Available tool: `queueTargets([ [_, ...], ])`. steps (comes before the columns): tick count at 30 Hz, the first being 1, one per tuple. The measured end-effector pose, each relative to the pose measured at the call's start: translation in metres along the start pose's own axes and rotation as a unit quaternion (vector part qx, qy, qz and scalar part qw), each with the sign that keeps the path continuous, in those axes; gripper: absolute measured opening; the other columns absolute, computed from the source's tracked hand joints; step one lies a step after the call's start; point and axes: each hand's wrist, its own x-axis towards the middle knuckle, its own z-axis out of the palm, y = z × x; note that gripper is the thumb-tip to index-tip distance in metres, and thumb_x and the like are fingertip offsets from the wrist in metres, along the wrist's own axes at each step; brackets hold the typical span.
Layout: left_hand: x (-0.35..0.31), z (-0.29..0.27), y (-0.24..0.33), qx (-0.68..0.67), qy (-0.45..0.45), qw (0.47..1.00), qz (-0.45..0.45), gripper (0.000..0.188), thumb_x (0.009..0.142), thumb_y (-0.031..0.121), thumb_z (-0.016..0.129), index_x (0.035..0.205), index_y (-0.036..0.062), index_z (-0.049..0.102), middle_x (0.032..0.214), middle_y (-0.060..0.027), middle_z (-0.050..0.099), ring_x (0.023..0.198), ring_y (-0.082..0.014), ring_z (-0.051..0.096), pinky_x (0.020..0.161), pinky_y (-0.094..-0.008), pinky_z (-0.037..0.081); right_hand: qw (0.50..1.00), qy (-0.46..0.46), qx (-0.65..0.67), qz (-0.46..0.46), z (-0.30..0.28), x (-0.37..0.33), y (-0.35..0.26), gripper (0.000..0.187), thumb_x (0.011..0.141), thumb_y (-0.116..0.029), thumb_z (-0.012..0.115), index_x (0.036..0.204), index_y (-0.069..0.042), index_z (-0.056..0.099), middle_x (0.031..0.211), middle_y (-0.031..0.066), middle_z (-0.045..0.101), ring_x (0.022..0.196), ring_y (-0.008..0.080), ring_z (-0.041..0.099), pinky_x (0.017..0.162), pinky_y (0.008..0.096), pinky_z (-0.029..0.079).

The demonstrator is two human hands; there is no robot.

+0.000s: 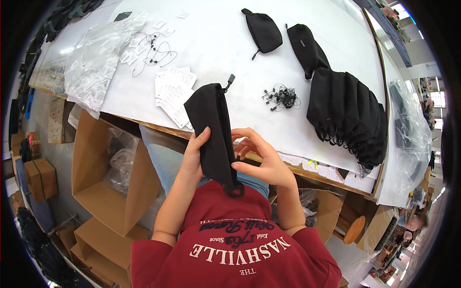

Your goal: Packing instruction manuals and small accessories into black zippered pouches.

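Observation:
A long black zip pouch [209, 125] is held upright in front of me, over the table's near edge. My left hand [196, 150] grips its left side, thumb across the fabric. A zipper pull [231, 79] sticks out at its top, and a black loop [234, 190] hangs at its lower end. At the pouch's right edge is my right hand [261, 158], fingers curled and apart from the thumb, whose tip meets the edge; some fingertips are partly hidden. White printed cards [175, 93] lie fanned beyond the pouch. To the right sits a tangle of black tag strings [283, 97].
Two black pouches [261, 31] lie far back; a row of several stacked black pouches [348, 110] fills the table's right. Clear plastic with white tags [98, 60] and loose strings [156, 55] lie left. An open cardboard box [96, 158] stands below the table's left edge.

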Motion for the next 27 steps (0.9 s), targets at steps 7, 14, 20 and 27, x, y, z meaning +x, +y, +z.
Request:
queueTargets([
  [7,0.002,-0.005,-0.004,-0.061,0.002,0.998,-0.002,0.036,0.094,0.034,0.054,0.112,0.0025,0.058,0.097,-0.0106,0.066,0.083,-0.0193,0.066,0.074,-0.0314,0.056,0.998,0.027,-0.056,0.011,0.014,0.001,0.014,0.056,0.075,-0.006,0.067,0.126,-0.004,0.046,0.106,0.0072,0.055,0.084,0.014,0.054,0.072,0.0265,0.045],
  [14,0.001,-0.007,-0.007,-0.077,-0.013,0.996,-0.03,0.035,0.093,0.032,0.055,0.111,0.0018,0.058,0.098,-0.0092,0.066,0.084,-0.0188,0.066,0.074,-0.0315,0.056,0.998,0.008,0.042,0.04,0.008,-0.003,0.01,0.049,0.079,-0.008,0.066,0.124,-0.004,0.047,0.102,0.0042,0.056,0.084,0.0105,0.053,0.069,0.0247,0.044],
  [20,-0.004,0.006,-0.003,0.063,-0.036,0.997,0.032,0.036,0.081,0.017,0.069,0.11,-0.0009,0.058,0.096,-0.0092,0.066,0.084,-0.0167,0.066,0.075,-0.029,0.055,0.989,0.122,0.085,0.002,0.005,0.004,0.012,0.04,0.086,-0.012,0.062,0.123,-0.004,0.051,0.094,0.0031,0.058,0.076,0.0076,0.053,0.068,0.0222,0.043],
  [27,-0.005,0.015,-0.001,0.158,-0.01,0.983,-0.088,0.036,0.075,0.01,0.072,0.106,-0.0022,0.06,0.09,-0.0077,0.067,0.076,-0.0139,0.065,0.069,-0.0249,0.054,0.928,0.309,-0.118,-0.17,-0.009,0.022,0.004,0.023,0.081,-0.001,0.068,0.103,0.002,0.061,0.087,0.002,0.06,0.071,0.0064,0.052,0.066,0.0192,0.041],
])
